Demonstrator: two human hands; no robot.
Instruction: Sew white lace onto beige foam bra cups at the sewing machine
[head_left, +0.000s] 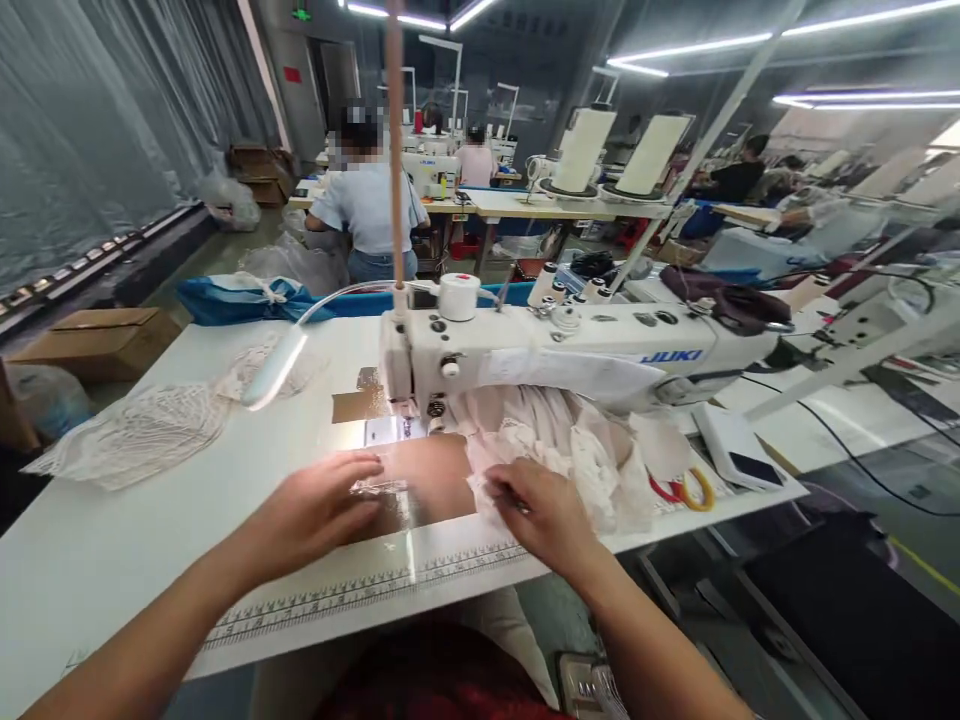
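Note:
On the white sewing table (315, 590), my left hand (315, 515) lies over a brown, shiny patch of the machine bed (431, 475). Its fingers are stretched, with the thumb apart. A small whitish scrap (379, 488) lies by its fingertips, too blurred to name. To the right, the fingers of my right hand (544, 510) are curled at the near left edge of a bunched pale pink lace fabric (555, 440). The fabric is heaped under the arm of the white sewing machine (465, 345). The needle area is left of the heap, beyond both hands.
A lit lamp (277, 370) leans over white lace pieces (150, 430) at the left. A printed ruler (352, 590) runs along the front edge. Red-and-yellow-handled scissors (694, 490) and a white box (739, 450) are at the right. A person (371, 200) works ahead.

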